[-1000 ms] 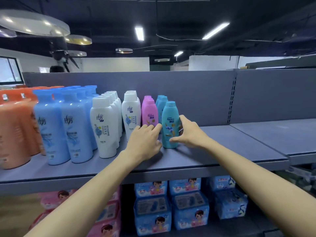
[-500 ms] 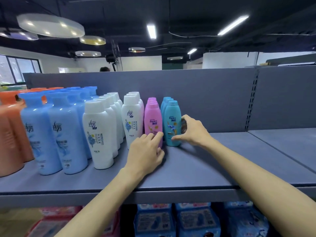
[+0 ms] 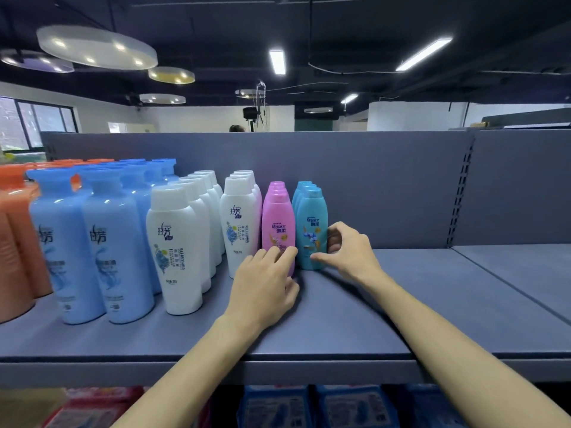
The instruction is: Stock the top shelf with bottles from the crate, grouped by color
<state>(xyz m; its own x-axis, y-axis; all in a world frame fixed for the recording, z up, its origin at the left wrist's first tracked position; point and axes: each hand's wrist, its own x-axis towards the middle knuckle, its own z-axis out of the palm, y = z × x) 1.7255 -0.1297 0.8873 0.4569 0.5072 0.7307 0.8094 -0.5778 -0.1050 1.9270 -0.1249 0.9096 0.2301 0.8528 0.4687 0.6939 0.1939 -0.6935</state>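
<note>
1. Grey metal forms the top shelf (image 3: 355, 332), and both bare forearms reach in over its front edge towards the teal bottle (image 3: 312, 230).
2. Below that edge, blue packs (image 3: 349, 406) and red packs (image 3: 95, 406) sit on a lower level, blurred.
3. Left of the teal bottle, the left hand (image 3: 265, 285) lies knuckles-up on the shelf; its straight fingertips (image 3: 285, 253) touch the lower front of the pink bottle (image 3: 277, 223). Its grip is released, wrapped round nothing.
4. The right hand (image 3: 349, 251) has its grip grasping the teal bottle low down: the thumb lies across the front near the base, and the curled fingers (image 3: 335, 239) press its right side.
5. The teal bottle stands upright at the front of a short row of like bottles, just beside the pink row and at the right end of the stocked line.
6. Further left of the teal bottle stand two rows of white bottles (image 3: 179, 251), then light blue bottles (image 3: 114, 251), then orange bottles (image 3: 15, 242) at the picture's edge.
7. Behind the teal bottle rises the shelf's grey back panel (image 3: 370, 186); to its right the shelf surface is bare.
8. Beyond the panel, round ceiling lamps (image 3: 95, 47) and strip lights (image 3: 277, 61) hang under a dark ceiling.
</note>
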